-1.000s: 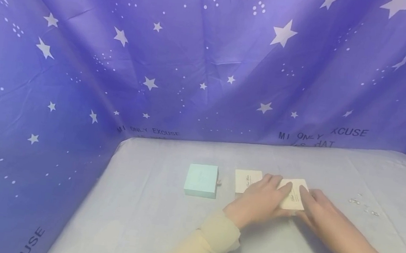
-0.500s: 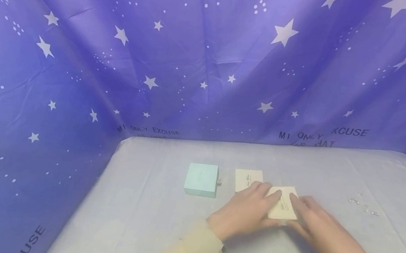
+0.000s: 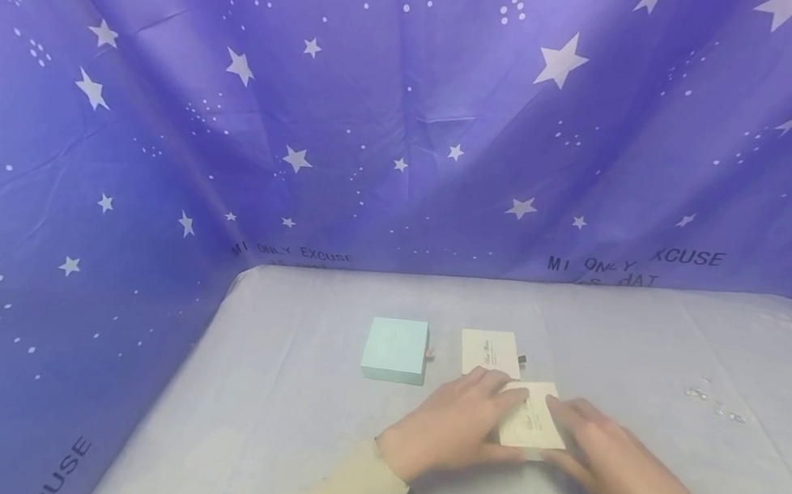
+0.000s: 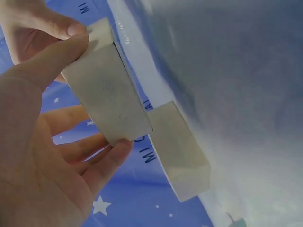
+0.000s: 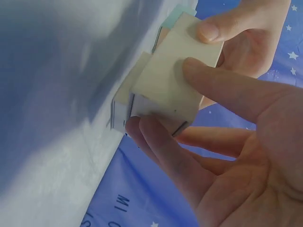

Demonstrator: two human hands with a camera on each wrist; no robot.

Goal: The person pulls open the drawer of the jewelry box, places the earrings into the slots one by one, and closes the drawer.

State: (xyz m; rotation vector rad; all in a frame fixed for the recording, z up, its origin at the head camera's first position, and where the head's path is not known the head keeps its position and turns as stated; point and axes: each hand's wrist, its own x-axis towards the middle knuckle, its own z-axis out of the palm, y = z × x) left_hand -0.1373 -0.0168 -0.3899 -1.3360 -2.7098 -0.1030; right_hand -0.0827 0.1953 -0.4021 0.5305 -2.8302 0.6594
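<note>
Both hands hold a small cream box (image 3: 534,418) with dark print on its lid, a little right of centre in the head view. My left hand (image 3: 449,420) grips its left side, thumb on the near face and fingertips at the far edge. On the other side, my right hand (image 3: 609,463) pinches it; in the right wrist view its fingertips touch the end where a dark slit shows (image 5: 180,127). The box appears raised above the cloth. Just behind it lies a second cream box (image 3: 489,350) with a dark tab.
A mint-green box (image 3: 395,349) with a pinkish tab lies left of the cream boxes. Several small shiny pieces (image 3: 696,393) are scattered at the right. Pale cloth covers the table (image 3: 274,412), and a purple star-printed curtain (image 3: 353,112) hangs behind and to the left.
Both hands have brought the held cream box toward the person and to the left. The second cream box's dark tab has come into view. The other things stay in place.
</note>
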